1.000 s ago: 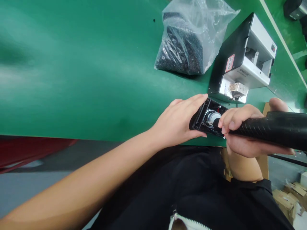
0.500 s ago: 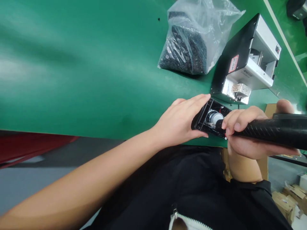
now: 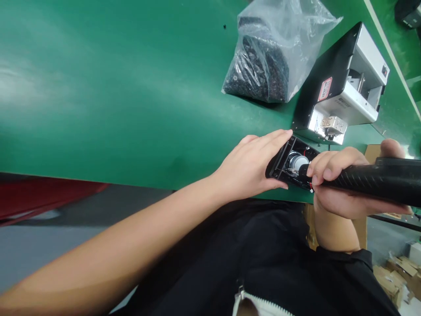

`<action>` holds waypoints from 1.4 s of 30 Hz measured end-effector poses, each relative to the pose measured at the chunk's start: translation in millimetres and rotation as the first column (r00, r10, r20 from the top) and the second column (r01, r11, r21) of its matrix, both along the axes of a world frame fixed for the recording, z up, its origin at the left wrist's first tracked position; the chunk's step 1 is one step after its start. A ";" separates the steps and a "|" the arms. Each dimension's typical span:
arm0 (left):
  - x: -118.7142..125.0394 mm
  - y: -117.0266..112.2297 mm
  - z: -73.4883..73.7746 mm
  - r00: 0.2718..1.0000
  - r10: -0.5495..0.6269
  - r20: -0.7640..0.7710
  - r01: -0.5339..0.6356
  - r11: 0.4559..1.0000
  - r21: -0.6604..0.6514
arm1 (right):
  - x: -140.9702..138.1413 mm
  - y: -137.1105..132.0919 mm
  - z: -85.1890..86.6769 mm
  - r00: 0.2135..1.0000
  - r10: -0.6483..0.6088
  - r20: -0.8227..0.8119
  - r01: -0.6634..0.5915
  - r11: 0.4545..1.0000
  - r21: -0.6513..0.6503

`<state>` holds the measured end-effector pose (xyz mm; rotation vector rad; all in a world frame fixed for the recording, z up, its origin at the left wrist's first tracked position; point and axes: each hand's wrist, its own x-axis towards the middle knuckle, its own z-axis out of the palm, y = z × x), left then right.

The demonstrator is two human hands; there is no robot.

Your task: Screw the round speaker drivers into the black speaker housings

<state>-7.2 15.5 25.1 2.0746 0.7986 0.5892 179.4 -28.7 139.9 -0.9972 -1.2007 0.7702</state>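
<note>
The step in hand looks to be driving or fastening inside the small black open housing (image 3: pixel 282 160), which sits on the tabletop (image 3: pixel 115 109) between the 2 hands. The left hand (image 3: pixel 253 162) clamps its near end, fingers and thumb on opposite sides; the right hand (image 3: pixel 342 180) is wrapped round a black tool (image 3: pixel 384 180), its nose at the white round part (image 3: pixel 300 162). This seems to call for a steady housing and a straight tool. Beyond both hands, a machine (image 3: pixel 329 79) bears 1 red-bordered label (image 3: pixel 325 89) and dark lettering (image 3: pixel 344 102), both too blurred to read.
</note>
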 end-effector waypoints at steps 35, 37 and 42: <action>1.1 -1.4 -0.7 1.000 -0.007 -0.014 0.007 1.000 0.013 | 4.1 -4.8 -18.5 0.975 0.098 0.202 -0.144 0.963 0.230; 1.0 -1.3 -1.3 1.000 -0.009 -0.001 0.009 1.000 0.008 | 11.9 -12.8 -7.2 0.946 0.175 0.271 -0.207 0.974 0.094; 1.2 -1.4 -1.6 1.000 -0.015 0.022 0.015 1.000 0.013 | 26.7 -21.1 9.3 0.791 0.390 0.472 -0.374 0.918 -0.132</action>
